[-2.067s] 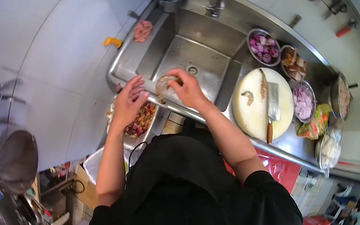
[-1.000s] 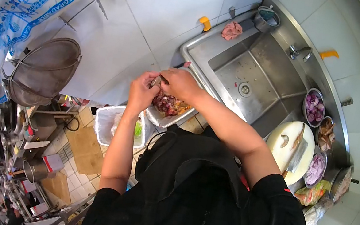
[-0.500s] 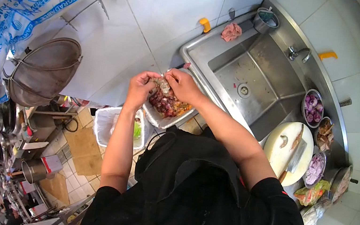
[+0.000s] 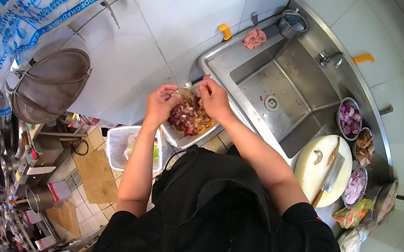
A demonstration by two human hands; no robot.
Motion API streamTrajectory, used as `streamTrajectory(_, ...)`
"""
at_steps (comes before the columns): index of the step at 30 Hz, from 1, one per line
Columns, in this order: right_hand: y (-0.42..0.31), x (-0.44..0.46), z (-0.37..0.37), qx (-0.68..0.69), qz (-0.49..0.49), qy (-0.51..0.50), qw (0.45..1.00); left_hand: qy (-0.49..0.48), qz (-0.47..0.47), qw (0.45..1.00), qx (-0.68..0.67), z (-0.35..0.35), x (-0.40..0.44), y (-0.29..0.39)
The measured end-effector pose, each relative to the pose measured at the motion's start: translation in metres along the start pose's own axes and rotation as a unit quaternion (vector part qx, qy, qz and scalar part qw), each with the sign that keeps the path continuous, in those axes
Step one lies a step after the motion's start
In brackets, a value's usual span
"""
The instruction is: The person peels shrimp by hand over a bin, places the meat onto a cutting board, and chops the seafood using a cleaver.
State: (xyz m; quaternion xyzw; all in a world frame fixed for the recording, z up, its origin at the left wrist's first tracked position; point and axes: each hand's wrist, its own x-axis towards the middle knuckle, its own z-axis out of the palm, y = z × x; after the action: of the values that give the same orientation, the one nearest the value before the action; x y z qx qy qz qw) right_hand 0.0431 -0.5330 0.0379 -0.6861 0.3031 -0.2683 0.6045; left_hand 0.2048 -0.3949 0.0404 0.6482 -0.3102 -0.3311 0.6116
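Over a container of dark red and orange food scraps, my left hand pinches a greyish, translucent shrimp. My right hand is just to its right, fingers pressed together; what they hold, if anything, is too small to tell. On the round white cutting board lie another shrimp, a longer brown-striped one and a cleaver with a wooden handle.
A steel sink lies beyond my right hand, a pink cloth on its left ledge. Bowls of purple onions and sliced onion stand by the board. A lined white bin is below my left forearm; a strainer hangs left.
My hands have come from the sink's front edge to above the scraps container, with the shrimp. Since the last frame they have moved slightly apart. The view has swung left.
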Motion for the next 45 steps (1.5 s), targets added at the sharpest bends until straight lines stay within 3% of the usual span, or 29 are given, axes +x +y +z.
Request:
streamTrajectory(1,0.006,0.004,-0.003,-0.056,-0.085,0.029,0.994,0.016,-0.011,1.000,0.012,-0.003,0.000,0.003)
streamTrajectory(2,0.013,0.004,-0.005,-0.056,-0.086,0.030,0.994,0.016,-0.010,1.000,0.013,-0.006,0.000,0.006)
streamTrajectory(4,0.009,0.002,-0.008,-0.215,-0.083,0.061,0.971,0.028,0.001,1.000,0.000,-0.009,0.000,0.010)
streamTrajectory(5,0.008,0.004,-0.008,-0.214,-0.084,0.063,0.971,0.026,0.002,1.000,0.000,-0.008,0.000,0.012)
streamTrajectory(7,0.018,0.012,-0.004,-0.148,0.015,-0.012,0.989,0.046,-0.022,0.997,-0.056,-0.008,0.000,0.015)
streamTrajectory(10,0.029,0.018,0.002,-0.089,-0.078,-0.015,0.993,0.056,-0.005,0.996,-0.072,-0.010,-0.002,0.014)
streamTrajectory(13,0.030,0.023,0.009,-0.041,-0.105,0.002,0.994,0.061,-0.006,0.994,-0.087,-0.013,-0.002,0.013)
streamTrajectory(14,0.030,0.025,0.008,-0.042,-0.105,0.000,0.994,0.063,-0.006,0.994,-0.088,-0.014,-0.003,0.013)
streamTrajectory(16,0.012,0.027,0.005,-0.002,-0.008,-0.098,0.995,0.081,-0.019,0.991,-0.102,-0.011,-0.007,0.021)
streamTrajectory(19,-0.006,0.022,0.011,-0.036,-0.076,-0.069,0.994,0.097,0.004,0.992,-0.081,-0.006,-0.004,0.015)
streamTrajectory(21,-0.008,0.019,0.020,0.069,0.034,-0.119,0.990,0.082,0.008,0.997,-0.013,-0.012,0.000,0.012)
streamTrajectory(22,-0.027,0.015,0.016,-0.069,-0.074,-0.129,0.986,0.082,0.012,0.996,0.027,-0.008,-0.006,0.025)
streamTrajectory(23,-0.007,0.022,0.018,-0.069,-0.034,-0.162,0.984,0.081,0.024,0.996,-0.027,-0.009,-0.002,0.013)
streamTrajectory(24,-0.016,0.018,0.017,-0.091,-0.112,-0.157,0.977,0.075,0.029,0.996,-0.050,-0.005,-0.006,0.025)
streamTrajectory(26,-0.014,0.017,0.020,-0.031,-0.016,-0.151,0.988,0.045,0.072,0.995,-0.053,-0.008,0.005,-0.004)
streamTrajectory(28,-0.006,0.018,0.018,-0.058,-0.051,-0.142,0.987,0.024,0.066,0.997,0.039,-0.014,-0.004,0.007)
streamTrajectory(32,0.006,0.023,0.014,-0.100,-0.115,-0.147,0.977,0.016,0.070,0.994,0.085,-0.026,-0.022,0.019)
streamTrajectory(35,0.008,0.017,0.022,-0.092,-0.073,-0.158,0.980,0.027,0.080,0.985,0.151,-0.033,-0.027,0.013)
streamTrajectory(37,0.011,0.017,0.034,-0.075,-0.119,-0.161,0.977,0.042,0.103,0.967,0.227,-0.039,-0.031,0.014)
streamTrajectory(39,0.010,0.014,0.041,-0.058,-0.160,-0.157,0.973,0.053,0.093,0.966,0.234,-0.043,-0.032,0.013)
streamTrajectory(41,0.002,0.010,0.045,-0.038,-0.053,-0.178,0.982,0.056,0.082,0.966,0.240,-0.048,-0.032,0.013)
streamTrajectory(45,0.012,0.013,0.040,-0.024,-0.058,-0.167,0.984,0.066,0.008,0.965,0.253,-0.049,-0.038,0.030)
